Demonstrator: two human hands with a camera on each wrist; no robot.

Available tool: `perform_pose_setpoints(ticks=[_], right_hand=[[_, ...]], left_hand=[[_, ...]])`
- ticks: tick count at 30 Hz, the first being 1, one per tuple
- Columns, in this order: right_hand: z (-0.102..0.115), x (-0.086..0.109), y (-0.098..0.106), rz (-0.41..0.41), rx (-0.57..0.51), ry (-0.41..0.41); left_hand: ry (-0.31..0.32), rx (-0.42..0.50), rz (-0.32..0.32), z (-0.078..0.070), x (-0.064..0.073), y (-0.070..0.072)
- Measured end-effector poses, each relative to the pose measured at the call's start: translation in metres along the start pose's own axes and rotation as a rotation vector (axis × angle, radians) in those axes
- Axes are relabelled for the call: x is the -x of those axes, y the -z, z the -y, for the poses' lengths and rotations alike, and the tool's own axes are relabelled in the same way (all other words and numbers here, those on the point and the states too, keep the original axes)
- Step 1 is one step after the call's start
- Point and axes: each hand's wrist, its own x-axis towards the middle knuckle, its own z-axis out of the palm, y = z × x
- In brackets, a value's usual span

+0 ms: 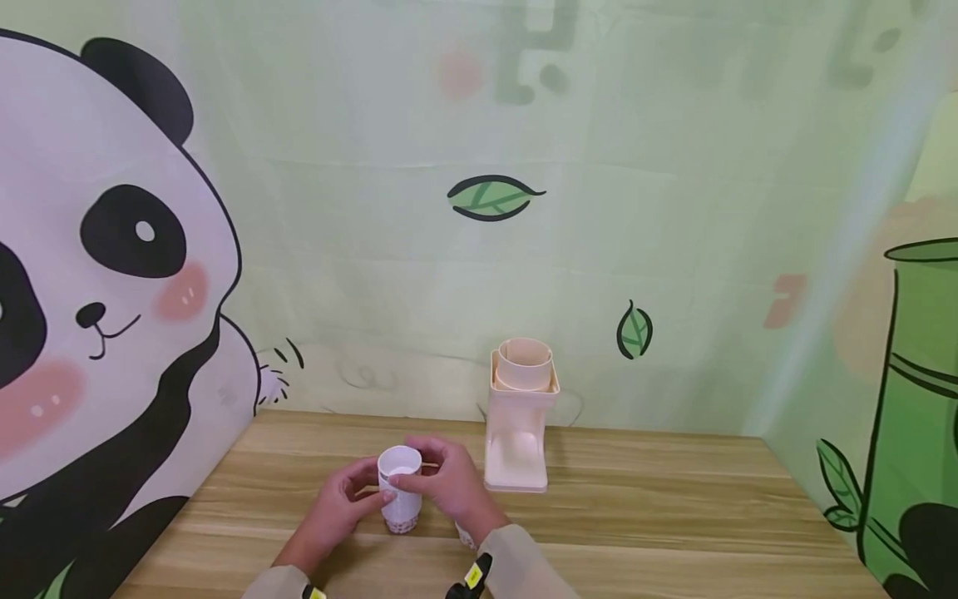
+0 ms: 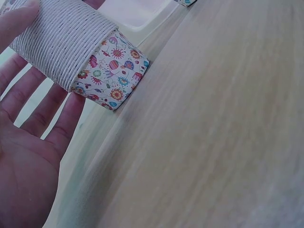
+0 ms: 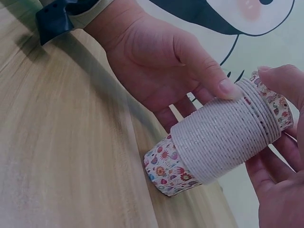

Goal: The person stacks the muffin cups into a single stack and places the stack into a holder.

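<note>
Both hands are on a stack of paper cups [image 1: 402,502], held upright at the front of the table with its open mouth up. Many white rims form ridges along the stack, and a flower print shows on the bottom cup [image 3: 171,168]. My left hand [image 1: 333,509] grips the stack's side, thumb in front and fingers behind. My right hand [image 1: 454,485] holds it near the top, its thumb and fingers around a printed band [image 3: 278,107] above the ridges. The stack's base is close to the wooden tabletop.
A pale pink stand [image 1: 516,441] with a round tube [image 1: 524,366] on top stands toward the back, right of the hands. Another flower-printed item [image 1: 466,537] is mostly hidden behind the right wrist. A printed cloth backdrop [image 1: 359,208] rises behind the wooden table [image 1: 674,499].
</note>
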Motion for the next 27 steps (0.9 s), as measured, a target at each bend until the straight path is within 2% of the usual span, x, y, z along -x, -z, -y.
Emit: perform_pose_setpoints(ticks=[12, 20, 27], right_hand=[[-0.007, 0.003, 0.001, 0.002, 0.003, -0.017], [-0.011, 0.004, 0.0, 0.012, -0.003, -0.003], [-0.012, 0.002, 0.001, 0.017, 0.002, -0.011]], left_hand=[[0.014, -0.025, 0.01, -0.001, -0.001, 0.0], [0.04, -0.012, 0.013, -0.004, 0.001, 0.0], [0.038, -0.013, 0.011, -0.005, 0.002, -0.001]])
